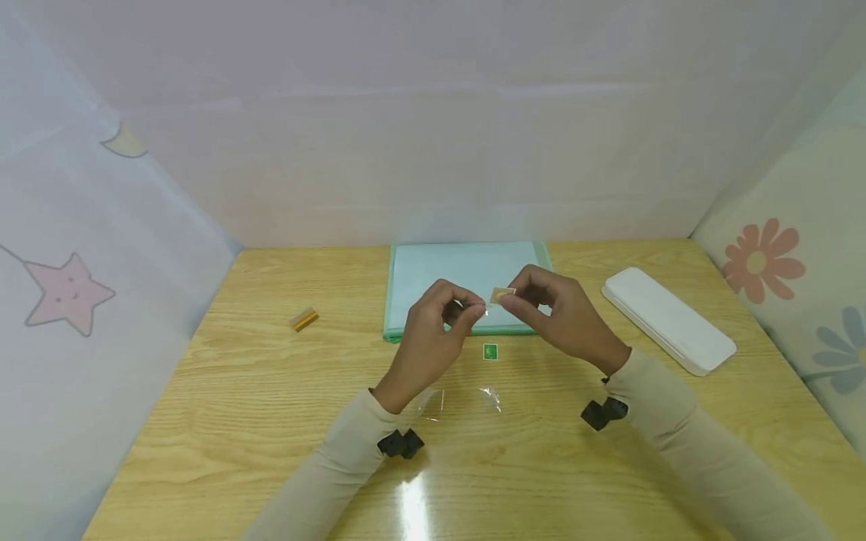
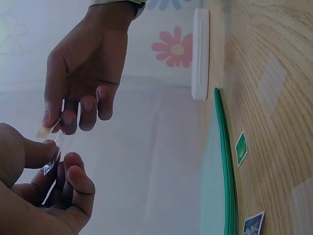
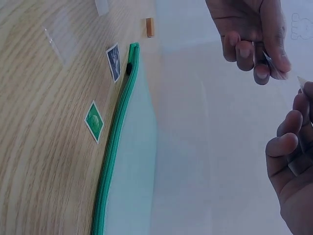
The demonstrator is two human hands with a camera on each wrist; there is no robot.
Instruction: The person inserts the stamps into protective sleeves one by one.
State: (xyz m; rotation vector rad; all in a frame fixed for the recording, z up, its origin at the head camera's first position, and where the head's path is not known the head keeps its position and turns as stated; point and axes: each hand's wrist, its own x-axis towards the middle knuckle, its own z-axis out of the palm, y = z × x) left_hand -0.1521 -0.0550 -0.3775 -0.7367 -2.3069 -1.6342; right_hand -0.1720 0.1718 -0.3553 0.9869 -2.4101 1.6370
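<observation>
Between thumb and fingertip, my right hand (image 1: 564, 315) pinches a small tan stamp (image 1: 501, 294) by its edge. My left hand (image 1: 433, 327) faces it closely and pinches a small, thin clear plastic piece (image 2: 59, 143) with a dark, white-edged part showing between the fingers. Both hands are raised over the front edge of a pale zip pouch (image 1: 467, 267) with green edging. On the table below them lies a green stamp (image 1: 490, 352). A dark stamp (image 3: 114, 62) rests beside the pouch, hidden by the left hand in the head view.
Clear plastic film (image 1: 463, 404) lies on the table in front of the hands. To the right is a long white case (image 1: 666, 319). A small orange-brown block (image 1: 304, 320) sits at the left. Printed cloth walls (image 1: 433, 150) enclose the table's back and sides.
</observation>
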